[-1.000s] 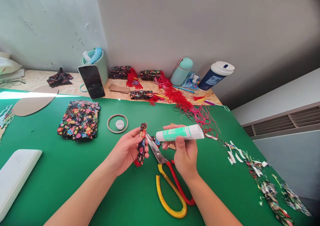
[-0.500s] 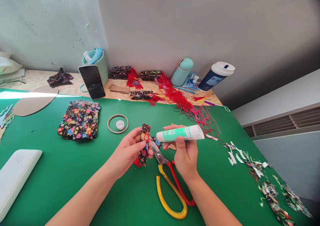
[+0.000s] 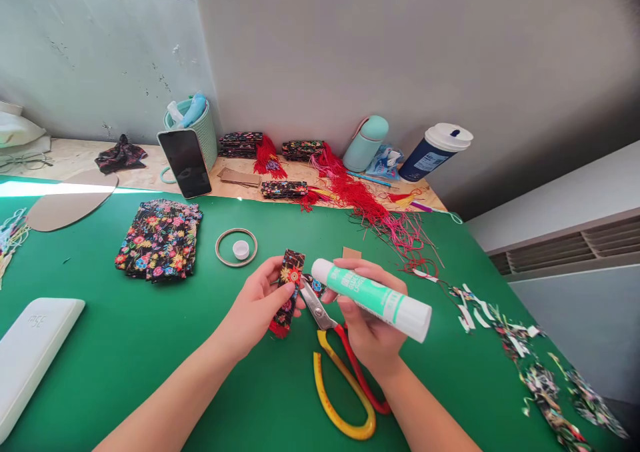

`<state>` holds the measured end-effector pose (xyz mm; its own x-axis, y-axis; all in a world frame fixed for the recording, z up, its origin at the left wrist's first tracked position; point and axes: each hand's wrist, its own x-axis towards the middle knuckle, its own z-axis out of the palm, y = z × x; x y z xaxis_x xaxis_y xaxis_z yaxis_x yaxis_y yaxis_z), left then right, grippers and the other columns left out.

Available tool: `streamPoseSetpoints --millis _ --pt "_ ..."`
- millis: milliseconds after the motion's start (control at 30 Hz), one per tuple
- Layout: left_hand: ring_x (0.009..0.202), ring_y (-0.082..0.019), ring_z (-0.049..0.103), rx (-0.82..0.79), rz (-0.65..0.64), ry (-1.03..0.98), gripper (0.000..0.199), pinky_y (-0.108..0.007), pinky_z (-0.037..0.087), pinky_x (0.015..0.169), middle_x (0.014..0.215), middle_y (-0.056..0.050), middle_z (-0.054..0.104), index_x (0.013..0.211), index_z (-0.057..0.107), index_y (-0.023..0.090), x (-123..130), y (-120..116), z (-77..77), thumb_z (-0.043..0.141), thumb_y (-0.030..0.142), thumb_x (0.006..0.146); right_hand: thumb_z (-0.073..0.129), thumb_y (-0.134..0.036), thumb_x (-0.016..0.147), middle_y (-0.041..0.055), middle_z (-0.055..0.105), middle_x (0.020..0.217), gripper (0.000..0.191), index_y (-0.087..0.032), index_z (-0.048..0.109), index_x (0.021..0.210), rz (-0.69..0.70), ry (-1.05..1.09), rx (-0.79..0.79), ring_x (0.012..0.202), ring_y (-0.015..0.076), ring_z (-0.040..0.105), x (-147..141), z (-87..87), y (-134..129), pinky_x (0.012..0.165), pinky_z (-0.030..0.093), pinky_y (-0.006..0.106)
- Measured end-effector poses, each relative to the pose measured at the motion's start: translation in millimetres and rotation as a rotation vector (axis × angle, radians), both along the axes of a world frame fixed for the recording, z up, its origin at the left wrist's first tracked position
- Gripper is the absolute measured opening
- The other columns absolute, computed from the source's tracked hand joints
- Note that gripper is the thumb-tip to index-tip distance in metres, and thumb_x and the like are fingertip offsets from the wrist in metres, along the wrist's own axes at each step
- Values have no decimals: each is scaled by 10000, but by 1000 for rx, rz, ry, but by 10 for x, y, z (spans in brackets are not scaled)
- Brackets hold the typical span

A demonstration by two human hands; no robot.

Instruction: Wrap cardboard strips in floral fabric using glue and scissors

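- White power bank (image 3: 43, 362) on the far left, chopped off by the frame edge; can't properly read its display.
- Stack of black floral fabric (image 3: 160, 242), then a phone (image 3: 185, 163) blocking part of a mint basket (image 3: 206, 131). Something light blue and something white poke out of that basket, no clue what.
- Thin ring (image 3: 217, 247) with a little white cap (image 3: 241, 250) inside it.
- Left hand (image 3: 257, 302) pinching a black floral strip (image 3: 289, 272), some fingers tucked out of sight behind.
- Scissors (image 3: 320, 313): tips hidden.
- Right hand (image 3: 373, 342), apart from the left, wrapped round a glue stick (image 3: 373, 297), one end just beside the strip.
- Lidded paper cup (image 3: 434, 155), contents hidden.
- Fabric scraps (image 3: 543, 382), pretty blurry.
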<state>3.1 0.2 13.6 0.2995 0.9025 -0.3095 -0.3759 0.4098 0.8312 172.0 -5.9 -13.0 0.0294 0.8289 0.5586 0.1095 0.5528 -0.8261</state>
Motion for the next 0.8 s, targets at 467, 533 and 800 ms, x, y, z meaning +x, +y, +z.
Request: streamPoseSetpoints --millis 467,533,800 --pt "610 -105 552 -43 -28 -33 448 -229 466 580 780 -16 602 1107 610 164 -7 0 -3 756 341 722 589 -158 864 88 607 1111 365 -294 441 1169 42 -216 112 911 216 661 -21 66 5 642 621 394" --pt "606 -102 547 -57 -29 -44 463 -227 465 581 771 -16 602 1120 612 160 -13 6 -10 760 334 717 594 -146 859 96 600 1137 373 -292 446 1169 28 -242 110 982 233 646 -13 44 2 645 619 390" --pt "591 -87 544 -111 -33 -100 449 -215 457 553 798 -11 586 1113 639 165 -18 4 27 771 293 703 624 -175 854 93 594 1194 407 -316 458 1198 10 -264 147 936 228 676 31 -49 -8 694 615 428"
